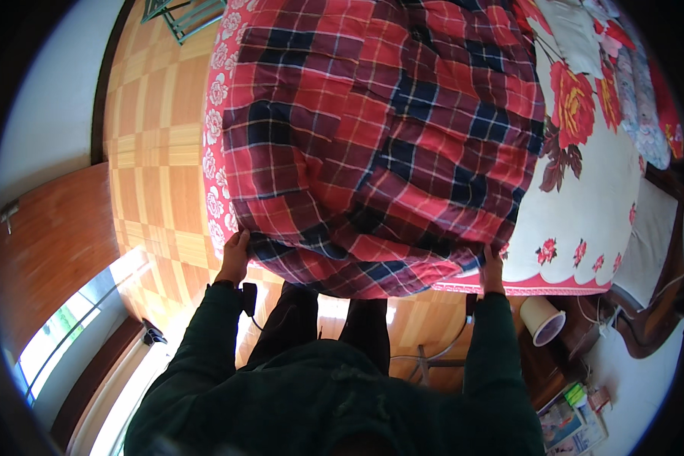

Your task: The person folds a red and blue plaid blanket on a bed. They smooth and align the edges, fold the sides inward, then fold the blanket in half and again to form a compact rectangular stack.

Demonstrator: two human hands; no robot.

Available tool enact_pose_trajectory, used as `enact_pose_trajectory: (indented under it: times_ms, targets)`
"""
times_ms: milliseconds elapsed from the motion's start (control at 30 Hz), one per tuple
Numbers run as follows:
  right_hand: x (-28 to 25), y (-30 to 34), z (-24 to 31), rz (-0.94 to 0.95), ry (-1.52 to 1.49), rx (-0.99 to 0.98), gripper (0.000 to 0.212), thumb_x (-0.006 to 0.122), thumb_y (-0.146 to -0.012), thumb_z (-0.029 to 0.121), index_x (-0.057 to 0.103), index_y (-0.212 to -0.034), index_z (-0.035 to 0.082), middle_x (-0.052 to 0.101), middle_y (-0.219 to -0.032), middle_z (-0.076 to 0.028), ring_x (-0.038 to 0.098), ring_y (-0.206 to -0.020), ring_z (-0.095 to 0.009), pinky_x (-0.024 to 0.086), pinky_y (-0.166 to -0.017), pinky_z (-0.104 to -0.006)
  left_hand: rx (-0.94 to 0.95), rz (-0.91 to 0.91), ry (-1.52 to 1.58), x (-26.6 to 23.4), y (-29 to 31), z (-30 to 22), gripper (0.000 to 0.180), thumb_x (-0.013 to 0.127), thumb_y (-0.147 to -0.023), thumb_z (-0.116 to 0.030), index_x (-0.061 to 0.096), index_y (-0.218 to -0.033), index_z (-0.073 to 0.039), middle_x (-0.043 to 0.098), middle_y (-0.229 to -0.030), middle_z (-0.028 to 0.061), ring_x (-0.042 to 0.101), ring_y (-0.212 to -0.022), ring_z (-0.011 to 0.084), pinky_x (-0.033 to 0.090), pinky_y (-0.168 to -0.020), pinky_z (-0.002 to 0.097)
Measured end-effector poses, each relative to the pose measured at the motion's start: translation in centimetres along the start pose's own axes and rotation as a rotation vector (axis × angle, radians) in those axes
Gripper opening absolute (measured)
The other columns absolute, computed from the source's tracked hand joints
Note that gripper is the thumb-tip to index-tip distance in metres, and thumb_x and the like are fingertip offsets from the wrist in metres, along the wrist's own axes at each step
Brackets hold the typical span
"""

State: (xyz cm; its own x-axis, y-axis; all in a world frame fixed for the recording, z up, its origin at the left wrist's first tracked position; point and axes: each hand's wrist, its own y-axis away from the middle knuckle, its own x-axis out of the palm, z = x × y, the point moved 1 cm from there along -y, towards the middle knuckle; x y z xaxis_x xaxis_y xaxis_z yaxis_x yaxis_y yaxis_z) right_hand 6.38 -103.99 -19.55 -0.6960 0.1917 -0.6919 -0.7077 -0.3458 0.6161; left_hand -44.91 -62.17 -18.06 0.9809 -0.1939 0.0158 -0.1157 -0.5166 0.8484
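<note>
A red, navy and maroon plaid quilt [372, 152] lies spread and wrinkled over the bed, its near edge sagging between my hands. My left hand [235, 257] is closed on the quilt's near left corner, thumb on top. At the near right corner, my right hand [492, 270] pinches the cloth, its fingers partly hidden. Beneath the quilt shows a bed sheet [585, 190], white with large red roses and a pink-red border. Both arms reach forward in dark green sleeves, with a small black device at each wrist.
Folded bedding [638, 99] is heaped at the far right of the bed. A wooden headboard [665, 266] stands on the right, with a pale bin [542, 321] near the bed's corner. On the left are a wooden door [61, 243] and parquet floor [156, 190]. A green metal frame [182, 23] stands far left.
</note>
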Motion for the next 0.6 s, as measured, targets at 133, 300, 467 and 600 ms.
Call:
enact_pose_trajectory:
  times_ms: [133, 300, 467, 600]
  targets:
    - [4.0, -0.5, 0.3, -0.116, -0.964, 0.069, 0.041, 0.062, -0.093, 0.027, 0.055, -0.123, 0.0, 0.062, -0.115, -0.009, 0.057, -0.099, -0.02, 0.047, -0.085, -0.0345, -0.165, 0.045, -0.043, -0.2, 0.6, 1.2, 0.029, 0.052, -0.097, -0.029, 0.056, -0.118, -0.009, 0.062, -0.098, -0.0015, 0.056, -0.087, 0.0117, 0.044, -0.077, 0.0327]
    - [7.9, 4.4, 0.8, 0.217, -1.281, 0.393, 0.034, 0.062, -0.093, 0.027, 0.057, -0.122, 0.009, 0.066, -0.109, -0.004, 0.063, -0.101, -0.02, 0.052, -0.085, -0.0342, -0.223, 0.452, -0.211, -0.8, 1.4, 2.4, 0.045, 0.044, -0.097, -0.01, 0.034, -0.14, 0.0, 0.049, -0.133, 0.0125, 0.052, -0.117, 0.0233, 0.041, -0.102, 0.0397]
    - [11.0, 11.1, 3.8, 0.396, -1.504, 0.554, 0.044, 0.066, -0.088, 0.014, 0.051, -0.129, 0.008, 0.058, -0.128, -0.008, 0.058, -0.114, -0.023, 0.046, -0.1, -0.04, -0.442, 0.476, 0.005, -3.2, 1.1, 1.7, 0.049, 0.039, -0.098, -0.005, 0.025, -0.145, -0.002, 0.039, -0.144, 0.0171, 0.044, -0.129, 0.0334, 0.035, -0.11, 0.0448]
    - [10.6, 13.6, 5.5, 0.429, -1.415, 0.418, 0.042, 0.064, -0.09, 0.012, 0.051, -0.13, 0.005, 0.058, -0.128, -0.008, 0.057, -0.115, -0.024, 0.043, -0.104, -0.0389, -0.48, 0.539, 0.061, -3.7, 1.0, 1.1, 0.051, 0.045, -0.096, -0.003, 0.026, -0.144, -0.003, 0.041, -0.143, 0.0153, 0.046, -0.128, 0.0316, 0.037, -0.109, 0.0461]
